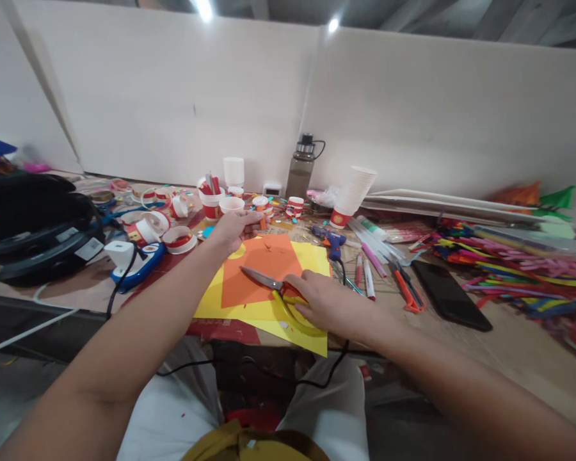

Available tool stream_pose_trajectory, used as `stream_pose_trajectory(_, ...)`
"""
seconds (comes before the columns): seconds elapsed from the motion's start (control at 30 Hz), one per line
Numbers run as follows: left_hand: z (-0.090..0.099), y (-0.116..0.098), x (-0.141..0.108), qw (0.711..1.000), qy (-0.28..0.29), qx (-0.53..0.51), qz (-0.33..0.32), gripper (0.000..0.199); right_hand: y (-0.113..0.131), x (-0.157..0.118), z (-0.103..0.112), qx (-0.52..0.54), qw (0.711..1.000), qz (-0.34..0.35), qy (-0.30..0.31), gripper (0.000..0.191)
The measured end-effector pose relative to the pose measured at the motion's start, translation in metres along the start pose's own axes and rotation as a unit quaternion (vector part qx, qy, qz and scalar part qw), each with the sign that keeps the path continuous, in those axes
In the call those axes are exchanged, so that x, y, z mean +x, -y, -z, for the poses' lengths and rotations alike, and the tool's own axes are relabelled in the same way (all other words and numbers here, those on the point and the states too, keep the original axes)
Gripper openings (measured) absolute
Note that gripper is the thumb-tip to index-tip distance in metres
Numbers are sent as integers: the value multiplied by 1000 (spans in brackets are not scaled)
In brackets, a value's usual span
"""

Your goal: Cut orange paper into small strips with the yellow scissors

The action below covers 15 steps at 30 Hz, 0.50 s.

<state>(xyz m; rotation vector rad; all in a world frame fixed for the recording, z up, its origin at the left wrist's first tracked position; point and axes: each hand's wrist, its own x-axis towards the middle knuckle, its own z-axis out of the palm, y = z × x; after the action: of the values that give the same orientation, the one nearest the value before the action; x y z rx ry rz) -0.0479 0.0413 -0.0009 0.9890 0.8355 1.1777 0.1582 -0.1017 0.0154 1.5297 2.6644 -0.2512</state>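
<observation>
My right hand (312,298) is closed around the yellow handles of a pair of scissors (262,278). Their metal blades look closed together and point left, over a sheet of orange paper (240,288). Beneath the orange sheet lie sheets of yellow paper (312,339), jutting out at the right and front. Farther back, my left hand (240,229) pinches a small orange paper piece (263,222) between its fingertips, just above the far edge of the orange sheet. A few tiny scraps rest on the paper.
Behind the paper stand paper cups (233,205), a water bottle (301,168) and a cup stack (350,195). A blue glue gun (335,243), markers (368,278), an orange cutter (409,291) and a phone (451,294) lie right. A blue power strip (141,269) sits left, its cord running off the front edge.
</observation>
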Motion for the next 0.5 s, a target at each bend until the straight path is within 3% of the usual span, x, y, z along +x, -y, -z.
stream_pose_trajectory(0.13,2,-8,-1,999,-2,-3,-33,11,-7,6,0,41,999,-15,-26,47)
stream_pose_trajectory(0.3,6,-27,-7,998,22,1,-62,11,-24,-4,12,141,981,-41,-129,45)
stream_pose_trajectory(0.5,7,-32,-15,988,96,121,-25,15,-31,6,24,287,930,29,-226,57)
